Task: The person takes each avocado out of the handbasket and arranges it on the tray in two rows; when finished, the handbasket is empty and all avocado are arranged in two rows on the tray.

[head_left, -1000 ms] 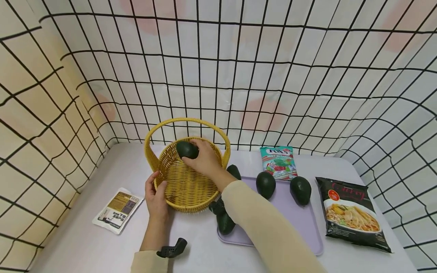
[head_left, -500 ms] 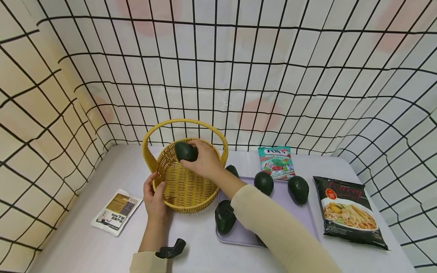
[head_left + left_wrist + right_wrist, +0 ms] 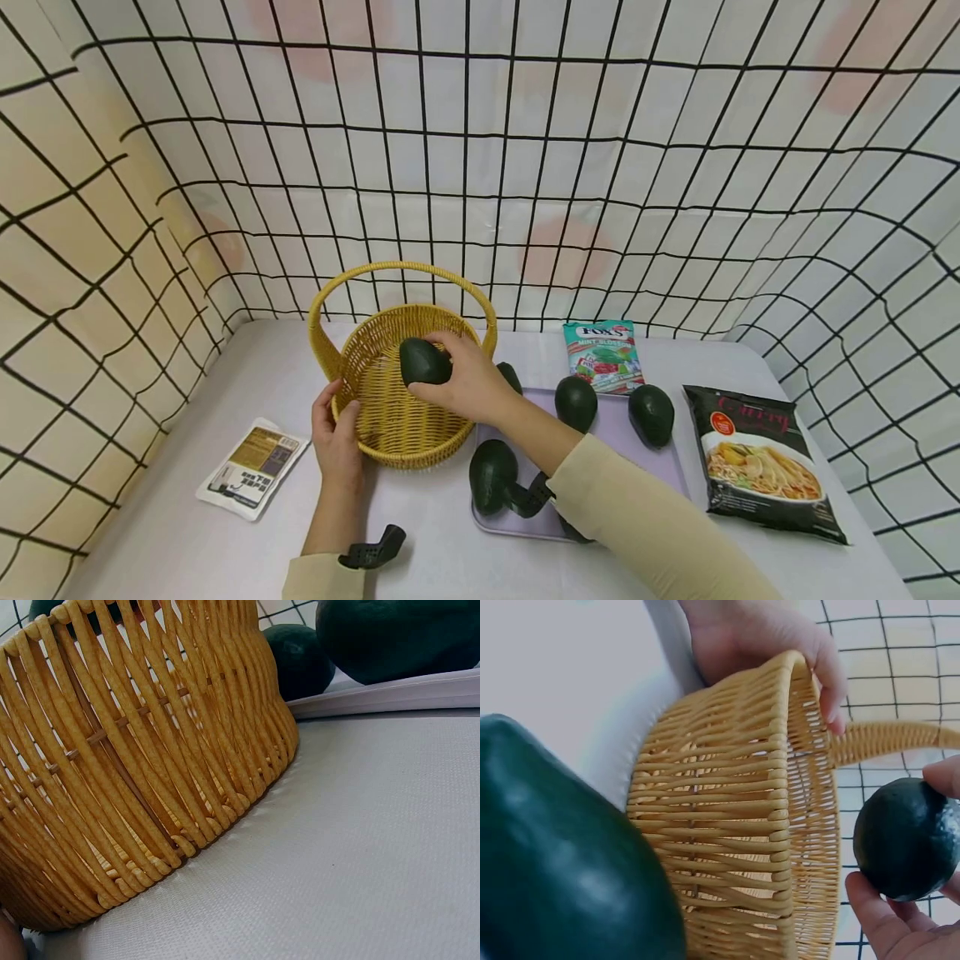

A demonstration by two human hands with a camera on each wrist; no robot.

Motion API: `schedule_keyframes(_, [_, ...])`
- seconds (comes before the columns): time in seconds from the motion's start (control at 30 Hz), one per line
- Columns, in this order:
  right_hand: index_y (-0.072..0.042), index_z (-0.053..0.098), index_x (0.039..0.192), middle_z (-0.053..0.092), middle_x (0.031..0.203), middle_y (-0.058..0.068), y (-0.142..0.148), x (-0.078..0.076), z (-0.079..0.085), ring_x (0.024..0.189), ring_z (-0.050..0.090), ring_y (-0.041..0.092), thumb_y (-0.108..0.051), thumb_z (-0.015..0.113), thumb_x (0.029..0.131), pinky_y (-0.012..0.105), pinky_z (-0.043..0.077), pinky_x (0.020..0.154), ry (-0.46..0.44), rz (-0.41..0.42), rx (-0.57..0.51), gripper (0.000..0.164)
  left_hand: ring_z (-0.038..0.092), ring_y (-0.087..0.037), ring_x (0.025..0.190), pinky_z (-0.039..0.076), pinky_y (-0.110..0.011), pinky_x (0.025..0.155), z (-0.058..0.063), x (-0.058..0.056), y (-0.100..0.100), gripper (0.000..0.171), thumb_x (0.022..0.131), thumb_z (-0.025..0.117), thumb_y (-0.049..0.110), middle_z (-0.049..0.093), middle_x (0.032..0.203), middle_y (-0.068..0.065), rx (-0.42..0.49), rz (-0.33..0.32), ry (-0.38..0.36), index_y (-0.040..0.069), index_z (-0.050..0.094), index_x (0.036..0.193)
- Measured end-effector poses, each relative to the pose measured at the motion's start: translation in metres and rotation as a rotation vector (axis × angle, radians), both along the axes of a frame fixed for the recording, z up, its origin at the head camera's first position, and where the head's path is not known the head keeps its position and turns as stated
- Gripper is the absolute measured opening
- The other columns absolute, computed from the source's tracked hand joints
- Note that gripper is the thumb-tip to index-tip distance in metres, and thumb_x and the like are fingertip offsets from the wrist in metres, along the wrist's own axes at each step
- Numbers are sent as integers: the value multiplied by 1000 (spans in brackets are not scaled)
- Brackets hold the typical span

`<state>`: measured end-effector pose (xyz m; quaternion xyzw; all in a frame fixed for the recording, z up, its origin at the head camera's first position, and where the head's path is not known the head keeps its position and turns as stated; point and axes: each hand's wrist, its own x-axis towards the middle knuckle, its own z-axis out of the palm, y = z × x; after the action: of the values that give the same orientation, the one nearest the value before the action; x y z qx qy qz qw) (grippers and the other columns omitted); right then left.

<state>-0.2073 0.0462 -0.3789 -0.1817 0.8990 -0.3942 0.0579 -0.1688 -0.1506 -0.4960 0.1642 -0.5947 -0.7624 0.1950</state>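
Note:
In the head view my right hand [image 3: 468, 383] holds a dark green avocado [image 3: 425, 361] above the inside of a yellow wicker basket [image 3: 397, 425] with a tall arched handle. The right wrist view shows fingers and thumb round that avocado [image 3: 906, 838], apart from the basket rim [image 3: 778, 817]. My left hand [image 3: 337, 437] grips the basket's left rim, with the thumb at the inner side. From the left wrist, the woven wall [image 3: 142, 750] fills much of the view. No avocado shows on the visible part of the basket floor.
A lilac tray [image 3: 663, 471] right of the basket bears several avocados, one [image 3: 492, 477] nearest the basket, another partly under the right forearm. A mint candy bag [image 3: 603, 357] lies behind it, a black noodle packet [image 3: 765, 467] to the right, a white pouch [image 3: 253, 468] at left. Black grid [image 3: 465, 133] surrounds the table.
My right hand has moved the avocado a little to the right and nearer to me over the basket. The left hand stays on the rim. The head view has shifted slightly.

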Motion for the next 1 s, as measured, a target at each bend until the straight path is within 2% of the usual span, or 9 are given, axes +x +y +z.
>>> schedule_keyframes(0.2, [-25, 49, 148, 56, 141, 9, 18, 16, 3, 125, 56, 28, -45, 79, 83, 46, 54, 91, -30, -4, 4, 74, 34, -20, 148, 41, -10, 96, 1, 0, 0, 42, 101, 53, 11, 39, 158, -2, 11, -4, 5, 18, 50, 142])
schedule_keyframes(0.53, [-29, 48, 149, 59, 136, 4, 46, 38, 8, 118, 59, 24, -44, 80, 82, 42, 56, 87, -106, 10, -26, 75, 39, -21, 142, 45, -12, 92, 2, 0, 0, 42, 101, 52, 9, 38, 158, -4, 35, -3, 24, 18, 51, 141])
schedule_keyframes(0.8, [-38, 41, 152, 49, 150, 4, 75, 52, 7, 126, 55, 26, -49, 79, 83, 53, 52, 99, -119, -24, 4, 80, 40, -21, 141, 46, -14, 93, 2, 0, 0, 42, 101, 51, 9, 38, 157, -5, 36, -7, 14, 18, 51, 142])
schedule_keyframes(1.0, [-40, 43, 150, 53, 142, 4, 99, 60, 9, 122, 56, 31, -49, 81, 80, 45, 55, 87, -123, -84, 19, 80, 38, -22, 144, 44, -15, 94, 3, 1, 1, 44, 101, 52, 11, 36, 160, -5, 30, -10, -12, 19, 50, 143])
